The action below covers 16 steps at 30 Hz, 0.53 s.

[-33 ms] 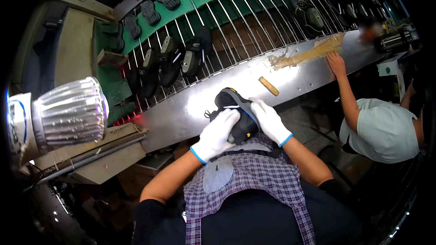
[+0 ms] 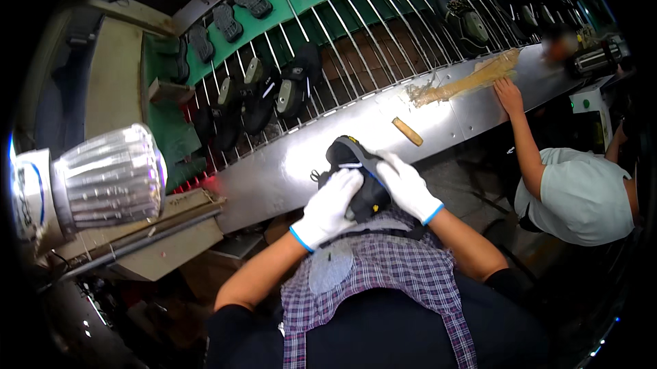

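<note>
A black shoe (image 2: 370, 188) with small yellow marks and a grey-blue sole edge is between my two white-gloved hands, just above my lap. My left hand (image 2: 332, 208) is closed on its left side, the fingers lying over the upper. On the opposite side, my right hand (image 2: 404, 181) grips along the sole edge. A dark lace loop sticks out on the left, and the gloves hide part of the shoe. Beyond it, a short tan stick-like piece (image 2: 408, 132) lies on the metal ledge (image 2: 274, 170).
Behind the ledge, a rack of metal rods (image 2: 356, 47) carries several black shoes (image 2: 298, 82). Dark soles (image 2: 252, 2) lie on a green belt (image 2: 280, 13). A ribbed lamp (image 2: 109, 174) juts in at left. At right, another person's hand (image 2: 508, 95) rests beside brown tape (image 2: 472, 82).
The whole view has shifted very slightly. Both hands keep the same hold on the shoe.
</note>
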Motion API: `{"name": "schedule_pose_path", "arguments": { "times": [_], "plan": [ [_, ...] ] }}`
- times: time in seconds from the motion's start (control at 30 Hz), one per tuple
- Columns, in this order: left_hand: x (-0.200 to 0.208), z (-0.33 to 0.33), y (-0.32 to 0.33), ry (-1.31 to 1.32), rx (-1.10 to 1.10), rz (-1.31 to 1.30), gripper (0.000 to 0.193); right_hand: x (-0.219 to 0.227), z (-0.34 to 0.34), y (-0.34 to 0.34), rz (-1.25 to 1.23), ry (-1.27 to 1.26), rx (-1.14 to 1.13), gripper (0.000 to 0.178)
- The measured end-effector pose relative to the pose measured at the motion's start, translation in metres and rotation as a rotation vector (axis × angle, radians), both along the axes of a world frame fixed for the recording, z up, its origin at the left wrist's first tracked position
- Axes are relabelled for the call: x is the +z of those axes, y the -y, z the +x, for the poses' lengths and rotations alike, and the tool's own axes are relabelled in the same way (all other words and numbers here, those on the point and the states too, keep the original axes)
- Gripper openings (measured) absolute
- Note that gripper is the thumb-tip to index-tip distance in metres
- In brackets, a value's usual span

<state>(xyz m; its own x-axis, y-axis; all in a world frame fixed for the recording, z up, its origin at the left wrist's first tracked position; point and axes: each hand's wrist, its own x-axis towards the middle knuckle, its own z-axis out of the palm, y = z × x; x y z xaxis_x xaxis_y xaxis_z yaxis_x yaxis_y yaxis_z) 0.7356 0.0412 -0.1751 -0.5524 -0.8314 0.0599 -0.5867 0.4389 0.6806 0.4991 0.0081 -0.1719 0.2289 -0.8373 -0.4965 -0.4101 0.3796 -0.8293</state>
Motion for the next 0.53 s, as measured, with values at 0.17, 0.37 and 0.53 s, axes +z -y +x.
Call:
{"name": "schedule_pose_path", "arguments": {
  "times": [0.17, 0.37, 0.53],
  "plan": [
    [-0.018, 0.010, -0.028, 0.027, -0.049, -0.064, 0.080, 0.005, 0.001, -0.012, -0.128, -0.248, 0.287, 0.062],
    [-0.023, 0.001, -0.043, 0.061, -0.255, -0.156, 0.069, -0.026, -0.011, -0.038, 0.036, -0.297, 0.318, 0.069],
    [-0.066, 0.010, -0.087, 0.047, -0.234, -0.289, 0.074, -0.051, 0.000, -0.048, 0.238, -0.288, 0.281, 0.083]
  ]
}}
